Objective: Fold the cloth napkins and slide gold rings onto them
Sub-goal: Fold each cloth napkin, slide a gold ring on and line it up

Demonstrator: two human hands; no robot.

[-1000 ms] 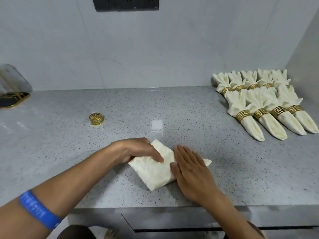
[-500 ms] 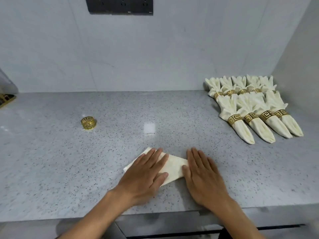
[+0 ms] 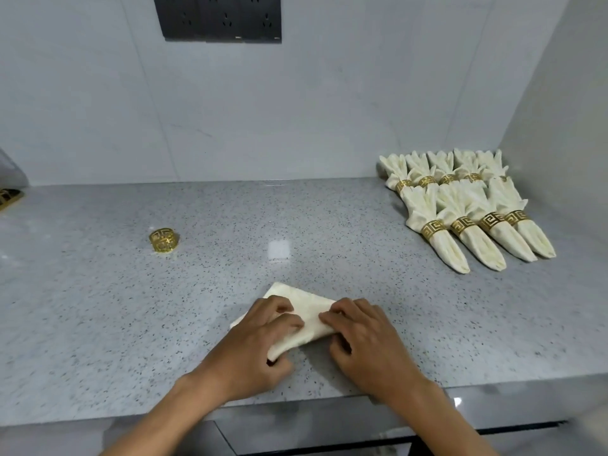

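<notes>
Napkin [image 3: 306,311]: cream, folded, flat on the counter [image 3: 98,307] near its front edge.
Left hand [image 3: 260,347]: fingers curled, gripping the napkin's left end.
Right hand [image 3: 365,340]: fingers curled, pinching its right end.
Ring [image 3: 164,240]: gold, far left of the napkin.
Ringed napkins [image 3: 467,212]: two rows, far right of it.

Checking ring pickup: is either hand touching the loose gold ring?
Apart. The head view shows the ring alone on the counter, far from the left hand and right hand, which both grip the napkin.
</notes>
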